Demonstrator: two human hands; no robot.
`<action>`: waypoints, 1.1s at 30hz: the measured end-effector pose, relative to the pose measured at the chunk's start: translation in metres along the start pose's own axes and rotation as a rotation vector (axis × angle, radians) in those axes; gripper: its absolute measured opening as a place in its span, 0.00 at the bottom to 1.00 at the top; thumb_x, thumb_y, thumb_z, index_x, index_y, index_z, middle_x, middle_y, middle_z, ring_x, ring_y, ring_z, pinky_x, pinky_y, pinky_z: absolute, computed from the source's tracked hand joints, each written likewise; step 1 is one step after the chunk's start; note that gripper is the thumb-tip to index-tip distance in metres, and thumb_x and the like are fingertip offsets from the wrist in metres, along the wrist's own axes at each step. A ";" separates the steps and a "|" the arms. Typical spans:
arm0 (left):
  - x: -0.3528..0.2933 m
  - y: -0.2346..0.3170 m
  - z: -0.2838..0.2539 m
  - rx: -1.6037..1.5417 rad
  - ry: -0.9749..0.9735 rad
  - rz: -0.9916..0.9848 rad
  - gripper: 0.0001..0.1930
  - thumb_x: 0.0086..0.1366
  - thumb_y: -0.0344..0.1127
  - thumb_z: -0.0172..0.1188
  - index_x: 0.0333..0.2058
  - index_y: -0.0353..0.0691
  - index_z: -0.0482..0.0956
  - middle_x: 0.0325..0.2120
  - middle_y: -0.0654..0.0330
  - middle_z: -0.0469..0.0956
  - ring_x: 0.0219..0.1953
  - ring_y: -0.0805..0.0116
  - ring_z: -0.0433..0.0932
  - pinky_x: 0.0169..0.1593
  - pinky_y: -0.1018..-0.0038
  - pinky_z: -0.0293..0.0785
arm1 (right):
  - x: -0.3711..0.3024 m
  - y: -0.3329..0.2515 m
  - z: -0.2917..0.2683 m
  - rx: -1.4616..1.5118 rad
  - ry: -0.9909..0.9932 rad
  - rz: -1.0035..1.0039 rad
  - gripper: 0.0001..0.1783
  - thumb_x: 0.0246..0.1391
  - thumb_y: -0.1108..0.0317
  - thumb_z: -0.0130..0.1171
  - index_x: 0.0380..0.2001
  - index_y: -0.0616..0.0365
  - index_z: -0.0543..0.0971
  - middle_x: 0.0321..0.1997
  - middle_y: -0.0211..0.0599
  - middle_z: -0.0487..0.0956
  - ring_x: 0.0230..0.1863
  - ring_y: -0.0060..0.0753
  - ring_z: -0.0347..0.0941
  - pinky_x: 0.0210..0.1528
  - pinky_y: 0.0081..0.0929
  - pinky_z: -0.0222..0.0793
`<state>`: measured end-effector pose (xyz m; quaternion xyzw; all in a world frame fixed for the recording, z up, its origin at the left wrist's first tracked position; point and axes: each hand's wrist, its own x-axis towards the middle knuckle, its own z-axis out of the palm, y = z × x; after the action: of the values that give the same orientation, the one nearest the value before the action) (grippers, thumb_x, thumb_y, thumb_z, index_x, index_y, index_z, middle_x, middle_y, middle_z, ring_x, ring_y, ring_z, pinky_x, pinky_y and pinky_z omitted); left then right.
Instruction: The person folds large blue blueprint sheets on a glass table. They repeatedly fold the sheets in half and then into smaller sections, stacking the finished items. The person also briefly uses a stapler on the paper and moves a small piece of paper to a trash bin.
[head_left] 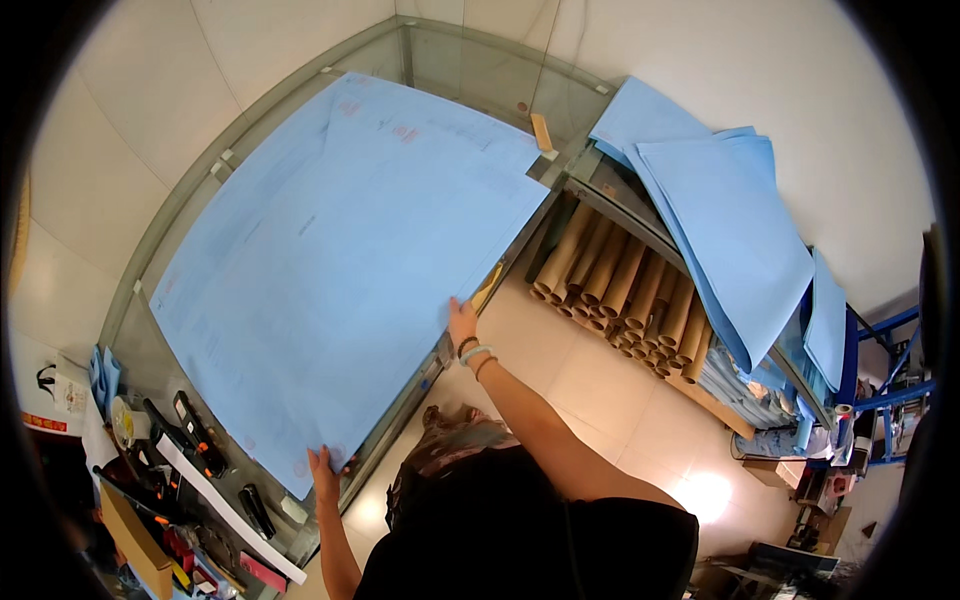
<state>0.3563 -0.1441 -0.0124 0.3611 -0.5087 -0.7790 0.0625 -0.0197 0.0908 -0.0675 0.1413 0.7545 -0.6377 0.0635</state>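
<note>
A large blue paper sheet, with faint creases and small red printed marks, lies flat over most of a glass-topped table. A notch is cut in its far right corner. My left hand is at the sheet's near corner, its fingers closed on the edge there. Farther along the same edge, my right hand, with bands around the wrist, grips the sheet from the side. Whether more sheets lie beneath it I cannot tell.
Folded blue sheets overhang a rack at the right, above stacked cardboard tubes. A small wooden strip lies beyond the notch. Staplers, a white strip and a cardboard box crowd the table's left end.
</note>
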 end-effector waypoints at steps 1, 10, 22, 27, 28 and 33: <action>0.000 -0.002 -0.001 -0.001 0.000 0.008 0.14 0.72 0.41 0.44 0.53 0.47 0.58 0.39 0.57 0.76 0.32 0.58 0.81 0.21 0.75 0.72 | 0.001 0.000 0.000 0.021 -0.005 0.004 0.22 0.64 0.57 0.49 0.22 0.63 0.62 0.16 0.36 0.61 0.17 0.31 0.61 0.22 0.34 0.62; 0.007 -0.017 -0.018 -0.081 0.008 -0.057 0.16 0.72 0.42 0.44 0.54 0.46 0.56 0.40 0.55 0.76 0.32 0.57 0.81 0.23 0.74 0.74 | 0.009 0.012 -0.002 0.101 -0.037 0.064 0.17 0.61 0.57 0.52 0.31 0.63 0.71 0.24 0.32 0.71 0.22 0.26 0.68 0.20 0.27 0.66; 0.037 -0.002 -0.052 0.093 0.063 -0.031 0.15 0.70 0.44 0.49 0.47 0.41 0.65 0.29 0.65 0.71 0.26 0.76 0.69 0.27 0.79 0.65 | 0.010 0.016 -0.005 0.335 -0.070 0.193 0.17 0.60 0.57 0.54 0.45 0.57 0.70 0.40 0.35 0.75 0.39 0.33 0.72 0.33 0.32 0.69; 0.101 0.006 -0.061 0.096 0.461 0.279 0.29 0.67 0.35 0.53 0.63 0.39 0.55 0.31 0.62 0.70 0.30 0.74 0.68 0.32 0.75 0.66 | 0.006 0.009 -0.001 0.393 -0.091 0.197 0.14 0.59 0.58 0.54 0.40 0.57 0.71 0.38 0.36 0.75 0.35 0.34 0.70 0.30 0.35 0.67; 0.111 0.012 -0.051 0.296 0.506 0.292 0.29 0.66 0.33 0.52 0.64 0.37 0.54 0.38 0.56 0.71 0.36 0.67 0.71 0.38 0.71 0.68 | 0.021 0.021 -0.016 0.400 -0.105 0.184 0.17 0.60 0.58 0.54 0.45 0.58 0.70 0.41 0.39 0.75 0.38 0.38 0.71 0.34 0.37 0.70; 0.113 0.008 -0.024 0.631 0.678 0.471 0.31 0.64 0.26 0.47 0.64 0.28 0.49 0.62 0.41 0.57 0.63 0.46 0.59 0.63 0.63 0.55 | 0.001 0.004 -0.003 0.368 -0.027 0.105 0.14 0.62 0.58 0.50 0.40 0.59 0.71 0.33 0.35 0.74 0.30 0.31 0.70 0.29 0.32 0.68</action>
<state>0.2861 -0.2182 -0.0672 0.4702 -0.7376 -0.3918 0.2854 -0.0188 0.0945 -0.0709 0.1814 0.6156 -0.7627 0.0798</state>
